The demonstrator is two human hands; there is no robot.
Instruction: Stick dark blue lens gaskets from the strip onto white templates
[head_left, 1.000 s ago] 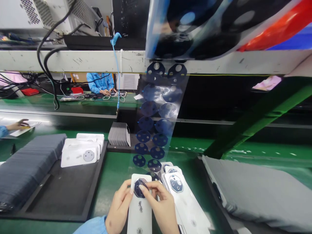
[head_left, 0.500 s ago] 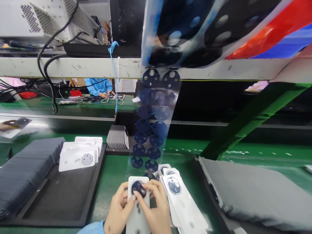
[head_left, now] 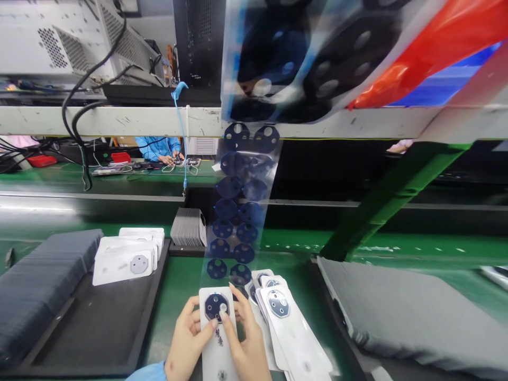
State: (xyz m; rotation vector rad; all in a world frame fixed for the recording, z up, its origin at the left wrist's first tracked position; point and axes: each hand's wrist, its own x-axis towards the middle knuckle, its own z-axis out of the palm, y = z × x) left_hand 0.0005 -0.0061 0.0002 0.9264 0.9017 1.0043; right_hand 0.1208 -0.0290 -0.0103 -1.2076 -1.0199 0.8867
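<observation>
A white phone back panel [head_left: 214,354] stands upright between my hands at the bottom centre, a dark octagonal camera film [head_left: 215,307] lying flat near its top. My left hand [head_left: 188,333] grips the panel's left edge, its thumb at the film's lower edge. On the right edge my right hand [head_left: 248,338] holds the panel, thumb pressed on the film's lower right. Just beyond hangs a clear sheet [head_left: 234,222] with dark round films in two columns. Beside my right hand, several white panels with dark films [head_left: 293,333] lie overlapped.
At left, a black tray [head_left: 91,328] holds white panels [head_left: 125,262] and a grey row of pieces [head_left: 51,286]. More panels stand in a small stack [head_left: 188,227]. A grey padded tray [head_left: 408,312] lies right. A co-worker's hands [head_left: 172,157] show beyond.
The film, tilted and lifted under my fingers before, now lies flat on the panel. My right fingers have moved off it to the panel's edge. The view has shifted slightly.
</observation>
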